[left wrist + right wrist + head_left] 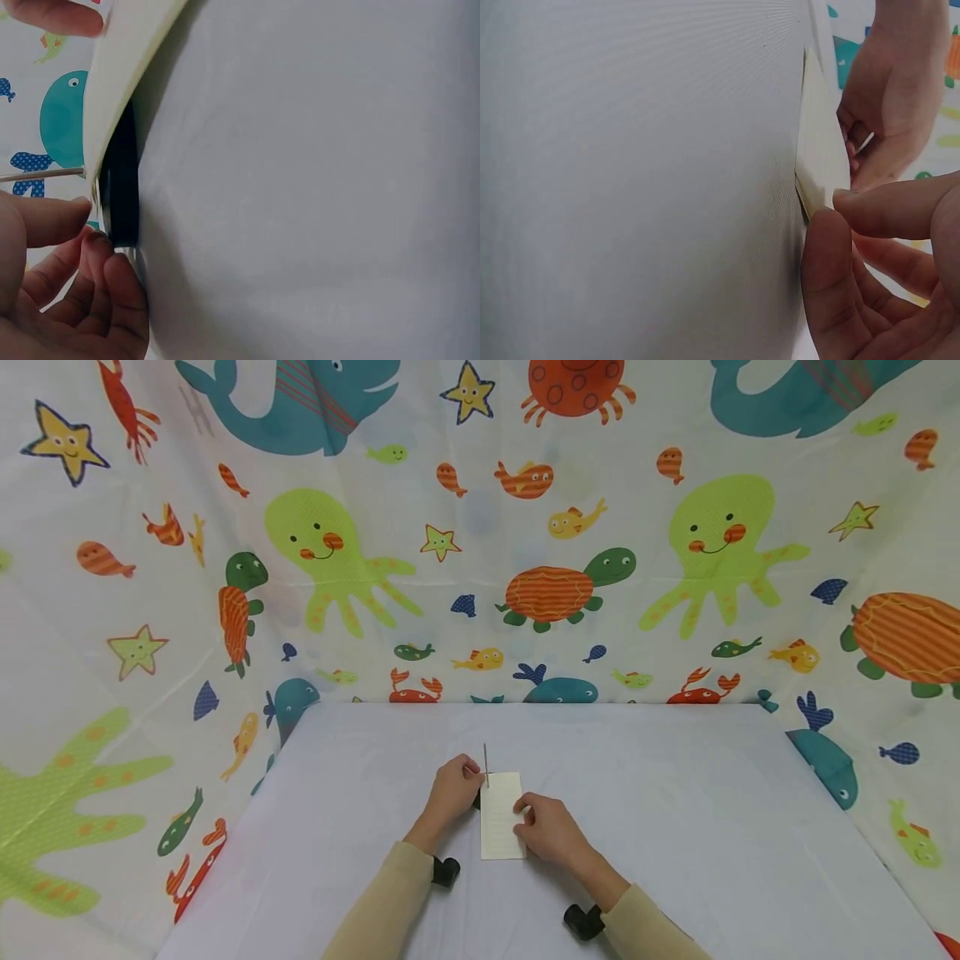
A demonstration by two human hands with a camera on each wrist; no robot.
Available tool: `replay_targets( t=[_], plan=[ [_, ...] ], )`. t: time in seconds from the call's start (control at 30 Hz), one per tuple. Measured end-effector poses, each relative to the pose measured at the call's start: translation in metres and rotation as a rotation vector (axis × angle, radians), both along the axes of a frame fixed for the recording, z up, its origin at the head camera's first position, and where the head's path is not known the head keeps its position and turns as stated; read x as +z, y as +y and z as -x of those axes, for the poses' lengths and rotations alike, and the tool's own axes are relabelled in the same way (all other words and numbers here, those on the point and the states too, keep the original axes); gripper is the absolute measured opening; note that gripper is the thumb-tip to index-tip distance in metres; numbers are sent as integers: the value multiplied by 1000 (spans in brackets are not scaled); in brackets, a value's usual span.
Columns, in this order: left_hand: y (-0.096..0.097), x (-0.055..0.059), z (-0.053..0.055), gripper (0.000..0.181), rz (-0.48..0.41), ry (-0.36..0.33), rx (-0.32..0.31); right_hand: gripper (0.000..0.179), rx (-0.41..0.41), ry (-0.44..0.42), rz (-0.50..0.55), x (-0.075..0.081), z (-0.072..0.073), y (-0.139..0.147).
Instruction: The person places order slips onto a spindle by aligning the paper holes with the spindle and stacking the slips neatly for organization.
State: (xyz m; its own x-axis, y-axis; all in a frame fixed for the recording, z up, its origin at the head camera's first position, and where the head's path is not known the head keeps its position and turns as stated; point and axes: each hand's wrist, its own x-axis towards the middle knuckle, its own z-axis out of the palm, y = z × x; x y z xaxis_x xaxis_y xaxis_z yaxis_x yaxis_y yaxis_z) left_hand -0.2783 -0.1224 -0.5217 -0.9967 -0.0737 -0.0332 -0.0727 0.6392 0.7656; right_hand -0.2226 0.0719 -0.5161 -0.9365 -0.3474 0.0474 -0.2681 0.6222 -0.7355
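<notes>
A small cream lined sheet of paper (500, 827) lies lengthwise between the two hands. At its upper left corner my left hand (455, 789) pinches the edge, thumb on one side and curled fingers on the other. A thin metal rod (485, 760) sticks out past the top of the paper there. Behind the paper, a dark flat object (121, 184) shows at the left fingertips; its kind is mostly hidden. My right hand (553, 831) pinches the right edge of the paper (821, 150) between thumb and forefinger, and that edge looks slightly lifted in the right wrist view.
Under the hands spreads a white-covered table (360, 777). A curtain (480, 585) printed with sea animals hangs behind it and at the sides. Black wrist cameras (446, 872) sit by the cuffs of both beige sleeves (386, 902).
</notes>
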Motion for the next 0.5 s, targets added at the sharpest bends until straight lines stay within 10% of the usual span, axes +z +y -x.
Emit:
replay_targets(
  t=[0.5],
  plan=[
    [-21,12,-21,8,116,95,-58,13,-34,6,-33,3,-4,23]
  ],
)
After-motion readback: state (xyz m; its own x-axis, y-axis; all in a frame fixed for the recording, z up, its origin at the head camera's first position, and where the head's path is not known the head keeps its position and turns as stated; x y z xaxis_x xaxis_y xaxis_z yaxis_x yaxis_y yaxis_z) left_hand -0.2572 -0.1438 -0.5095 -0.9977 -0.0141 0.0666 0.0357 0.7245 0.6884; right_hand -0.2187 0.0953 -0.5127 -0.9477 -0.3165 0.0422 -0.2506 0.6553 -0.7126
